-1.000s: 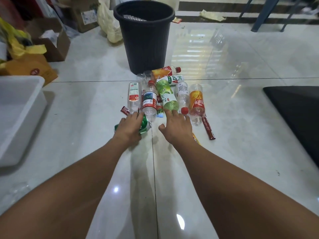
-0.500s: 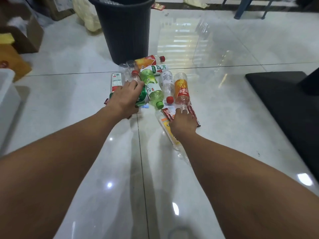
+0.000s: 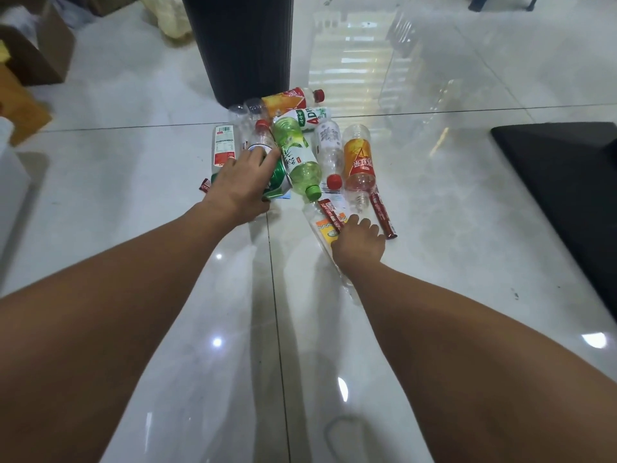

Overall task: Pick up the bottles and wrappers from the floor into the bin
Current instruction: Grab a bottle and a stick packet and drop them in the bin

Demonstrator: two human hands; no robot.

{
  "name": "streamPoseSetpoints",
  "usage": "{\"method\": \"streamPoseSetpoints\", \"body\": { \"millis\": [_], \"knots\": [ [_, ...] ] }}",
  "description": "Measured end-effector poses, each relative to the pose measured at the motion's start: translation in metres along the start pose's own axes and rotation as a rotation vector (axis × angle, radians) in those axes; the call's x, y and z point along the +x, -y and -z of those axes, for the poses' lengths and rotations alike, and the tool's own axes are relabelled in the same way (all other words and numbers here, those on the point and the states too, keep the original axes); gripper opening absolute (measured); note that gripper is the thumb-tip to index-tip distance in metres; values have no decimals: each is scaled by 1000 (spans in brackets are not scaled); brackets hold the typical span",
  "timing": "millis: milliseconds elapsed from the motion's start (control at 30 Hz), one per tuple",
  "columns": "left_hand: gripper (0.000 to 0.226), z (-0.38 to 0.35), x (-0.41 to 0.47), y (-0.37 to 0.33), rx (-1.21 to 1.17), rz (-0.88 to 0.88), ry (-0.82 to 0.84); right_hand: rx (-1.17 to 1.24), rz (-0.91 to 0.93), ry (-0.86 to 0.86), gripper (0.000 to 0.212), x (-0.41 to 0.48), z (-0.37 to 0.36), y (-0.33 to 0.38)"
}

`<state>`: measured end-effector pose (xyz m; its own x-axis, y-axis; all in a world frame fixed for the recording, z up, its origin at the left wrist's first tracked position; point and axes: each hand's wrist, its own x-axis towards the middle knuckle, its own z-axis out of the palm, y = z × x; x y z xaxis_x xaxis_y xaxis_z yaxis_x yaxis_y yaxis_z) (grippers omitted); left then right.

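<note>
A black bin (image 3: 240, 55) stands at the top, with several empty bottles lying on the tiled floor in front of it. Among them are a green tea bottle (image 3: 297, 155), an orange-labelled bottle (image 3: 357, 158) and a clear red-capped bottle (image 3: 329, 148). My left hand (image 3: 240, 182) lies over a small green bottle (image 3: 277, 183), fingers on top and thumb curled beneath it. My right hand (image 3: 359, 242), fingers curled, holds a clear bottle with a yellow label (image 3: 327, 232), which runs under my wrist. Red wrappers (image 3: 382, 212) lie beside it.
A black mat (image 3: 567, 168) covers the floor at right. Cardboard boxes (image 3: 40, 55) and a pale bag (image 3: 170, 18) sit at upper left, and a white tub's corner (image 3: 6, 155) shows at the left edge. Bare glossy tiles surround the pile.
The view has dropped closer to the pile. My left hand moved forward over the green bottle. My right hand shifted right and back onto the yellow-labelled clear bottle.
</note>
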<state>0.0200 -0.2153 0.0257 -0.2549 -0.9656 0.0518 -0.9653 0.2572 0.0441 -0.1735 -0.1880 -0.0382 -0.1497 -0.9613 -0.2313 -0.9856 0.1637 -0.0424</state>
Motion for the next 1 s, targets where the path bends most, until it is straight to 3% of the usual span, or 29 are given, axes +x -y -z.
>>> {"method": "streamPoseSetpoints", "body": {
  "millis": [367, 733, 900, 1000],
  "knots": [
    [84, -13, 8, -4, -10, 1, 21, -48, 71, 8, 37, 11, -8, 3],
    [84, -21, 8, -7, 20, -23, 51, 81, 79, 11, 36, 12, -18, 14],
    [84, -18, 6, -5, 21, -2, 48, 55, 166, 80, 46, 9, -18, 11],
    [84, -17, 5, -5, 31, -1, 49, -9, 190, 71, 33, 9, -14, 15]
  ]
}}
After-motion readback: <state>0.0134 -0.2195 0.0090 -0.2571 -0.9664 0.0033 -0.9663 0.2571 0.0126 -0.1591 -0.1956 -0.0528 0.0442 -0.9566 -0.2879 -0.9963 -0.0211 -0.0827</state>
